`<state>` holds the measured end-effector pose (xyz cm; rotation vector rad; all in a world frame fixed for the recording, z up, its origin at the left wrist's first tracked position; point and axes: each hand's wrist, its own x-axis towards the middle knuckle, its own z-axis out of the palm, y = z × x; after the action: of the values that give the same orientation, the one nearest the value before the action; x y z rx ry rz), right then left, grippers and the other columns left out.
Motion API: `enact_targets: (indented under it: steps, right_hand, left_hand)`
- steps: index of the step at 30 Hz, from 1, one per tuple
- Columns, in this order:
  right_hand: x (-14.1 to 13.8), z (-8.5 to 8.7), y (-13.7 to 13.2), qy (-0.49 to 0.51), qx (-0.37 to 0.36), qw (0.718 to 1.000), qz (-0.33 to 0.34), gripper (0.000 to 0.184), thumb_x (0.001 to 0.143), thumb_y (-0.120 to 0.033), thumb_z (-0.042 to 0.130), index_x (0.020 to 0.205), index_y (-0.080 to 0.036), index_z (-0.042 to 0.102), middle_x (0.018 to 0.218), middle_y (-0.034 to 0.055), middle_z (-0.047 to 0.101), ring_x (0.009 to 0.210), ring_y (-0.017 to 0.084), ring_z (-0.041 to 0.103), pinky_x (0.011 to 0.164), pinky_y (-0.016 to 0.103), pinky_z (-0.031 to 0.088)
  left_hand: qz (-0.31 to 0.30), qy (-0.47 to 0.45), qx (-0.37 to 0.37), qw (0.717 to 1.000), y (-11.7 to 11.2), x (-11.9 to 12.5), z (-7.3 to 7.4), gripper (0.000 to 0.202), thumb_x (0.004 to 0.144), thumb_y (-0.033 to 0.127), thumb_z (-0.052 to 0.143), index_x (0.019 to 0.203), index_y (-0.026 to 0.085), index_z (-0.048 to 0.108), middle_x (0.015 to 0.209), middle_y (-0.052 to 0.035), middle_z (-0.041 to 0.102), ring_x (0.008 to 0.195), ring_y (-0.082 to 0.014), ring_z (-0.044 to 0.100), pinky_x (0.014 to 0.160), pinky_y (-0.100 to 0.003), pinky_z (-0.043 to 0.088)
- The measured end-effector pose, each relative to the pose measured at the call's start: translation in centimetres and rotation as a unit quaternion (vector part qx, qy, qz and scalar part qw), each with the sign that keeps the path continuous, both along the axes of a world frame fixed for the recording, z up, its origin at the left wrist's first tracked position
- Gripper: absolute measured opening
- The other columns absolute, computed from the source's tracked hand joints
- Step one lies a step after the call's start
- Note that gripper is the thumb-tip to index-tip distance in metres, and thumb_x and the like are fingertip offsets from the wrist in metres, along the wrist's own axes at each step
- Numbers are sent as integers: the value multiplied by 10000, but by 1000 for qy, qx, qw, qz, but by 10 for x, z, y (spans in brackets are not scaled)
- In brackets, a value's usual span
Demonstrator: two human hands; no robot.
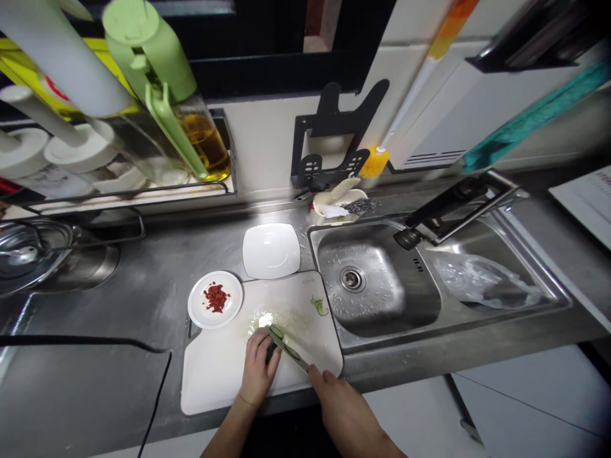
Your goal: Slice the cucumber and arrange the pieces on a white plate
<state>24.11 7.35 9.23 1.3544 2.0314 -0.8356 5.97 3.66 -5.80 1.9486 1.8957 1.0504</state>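
A white cutting board [214, 375] lies on the steel counter beside the sink. My left hand [258, 369] rests on it with fingers curled over a green vegetable [271, 350], holding it down. My right hand [341, 401] grips the handle of a knife [289, 348] whose blade lies across the vegetable next to my left fingertips. A few cut green slices [319, 305] sit near the board's far right corner. Pale chopped bits [262, 318] lie just beyond my left hand.
A small round white plate with chopped red chilli [216, 299] touches the board's far left corner. An empty square white plate [271, 250] sits behind the board. The sink [382, 280] with a black tap [449, 210] is on the right, a plastic bag [482, 280] in it. An oil bottle [191, 127] stands on a rack.
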Motion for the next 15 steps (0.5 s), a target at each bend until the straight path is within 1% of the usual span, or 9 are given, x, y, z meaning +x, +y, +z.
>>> enact_targets:
  steps: [6,11,15]
  right_hand:
    - [-1,2,3,-9,-1,1000,3,587,793,70,271,1269,-194,491,974,103,670,804,198,668,641,227,457]
    - [-2,2,4,-5,1,1000,0,580,787,75,262,1232,-200,511,949,99,669,781,200,667,617,235,448]
    - [-2,0,5,-3,7,1000,7,536,797,63,279,1209,-190,512,914,99,668,764,184,662,603,213,429]
  left_hand:
    - [-6,0,-2,1000,0,0,0,237,843,208,545,1078,172,534,1077,-106,562,1056,-213,540,904,-422,498]
    - [-8,-2,1,1000,1,0,3,227,842,204,548,1066,170,536,1069,-104,562,1051,-213,538,900,-426,498]
    - [-2,-1,3,1000,2,0,4,210,838,207,552,1044,164,549,1062,-105,573,1042,-212,544,895,-419,502]
